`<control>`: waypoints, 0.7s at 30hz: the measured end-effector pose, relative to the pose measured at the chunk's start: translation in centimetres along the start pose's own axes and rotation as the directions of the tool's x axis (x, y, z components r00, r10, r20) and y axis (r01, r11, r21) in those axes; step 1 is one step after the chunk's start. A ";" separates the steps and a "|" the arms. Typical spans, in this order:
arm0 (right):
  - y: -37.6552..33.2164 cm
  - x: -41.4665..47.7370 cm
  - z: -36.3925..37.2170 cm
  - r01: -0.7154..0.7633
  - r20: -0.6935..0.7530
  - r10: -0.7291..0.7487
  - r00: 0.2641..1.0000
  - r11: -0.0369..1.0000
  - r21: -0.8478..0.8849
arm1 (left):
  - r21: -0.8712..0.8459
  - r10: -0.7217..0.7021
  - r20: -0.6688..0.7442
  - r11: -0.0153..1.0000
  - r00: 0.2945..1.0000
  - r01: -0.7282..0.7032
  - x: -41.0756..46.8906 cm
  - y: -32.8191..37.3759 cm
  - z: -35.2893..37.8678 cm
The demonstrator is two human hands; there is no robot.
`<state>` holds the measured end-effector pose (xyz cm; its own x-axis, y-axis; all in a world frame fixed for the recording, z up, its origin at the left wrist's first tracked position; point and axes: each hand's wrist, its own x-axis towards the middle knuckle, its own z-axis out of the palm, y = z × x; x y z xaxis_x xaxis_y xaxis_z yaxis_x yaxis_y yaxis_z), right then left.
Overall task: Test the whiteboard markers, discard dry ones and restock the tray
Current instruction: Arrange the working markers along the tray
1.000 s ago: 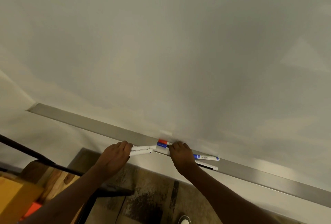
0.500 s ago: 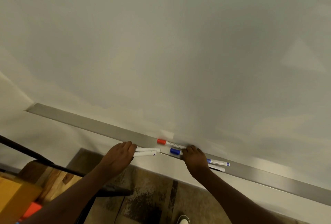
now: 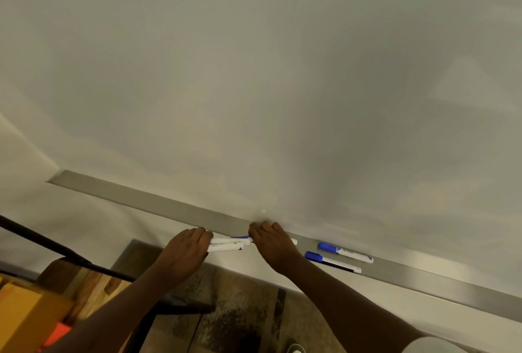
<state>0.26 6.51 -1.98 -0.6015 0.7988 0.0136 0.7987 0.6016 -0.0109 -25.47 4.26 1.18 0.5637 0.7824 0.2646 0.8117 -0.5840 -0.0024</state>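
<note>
L hand (image 3: 183, 251) grips 2 markers (image 3: 226, 246) lower centre, R hand (image 3: 272, 245) curls on red marker (image 3: 294, 242) in tray (image 3: 141, 200), blue markers (image 3: 344, 252) lying just right; light, stiff, slick, prob. best pinched mid-barrel.

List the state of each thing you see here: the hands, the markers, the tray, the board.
Left hand: grips the white markers at the tray's front edge.
Right hand: curled over the red marker, on the tray.
Red marker: capped, mostly hidden under that hand.
Blue markers: two, capped, lying free on the tray.
Tray: bears the markers.
Board: no marks visible.
</note>
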 end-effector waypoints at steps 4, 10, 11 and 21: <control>-0.2 0.3 -0.1 0.048 0.069 -0.046 0.997 0.998 -0.031 | 0.011 0.033 -0.029 0.999 0.999 -0.032 -0.6 -0.3 0.0; 1.8 -1.9 0.5 -0.023 0.133 0.031 0.991 0.998 -0.065 | 0.014 0.007 0.003 1.000 1.000 -0.007 -0.3 0.0 -0.4; 2.3 -2.4 0.4 -0.035 0.133 0.043 0.990 0.997 -0.064 | 0.013 0.010 -0.004 1.000 1.000 -0.010 -0.2 0.1 -0.3; 5.5 -6.7 0.9 -0.131 0.142 0.147 0.979 0.985 -0.112 | 0.014 0.054 -0.015 0.998 0.998 -0.053 1.5 1.4 -0.3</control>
<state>8.67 4.44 -2.99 -0.4739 0.8708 -0.1308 0.8676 0.4871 0.0999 -23.54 4.51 1.90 0.6042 0.7468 0.2781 0.7825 -0.6219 -0.0301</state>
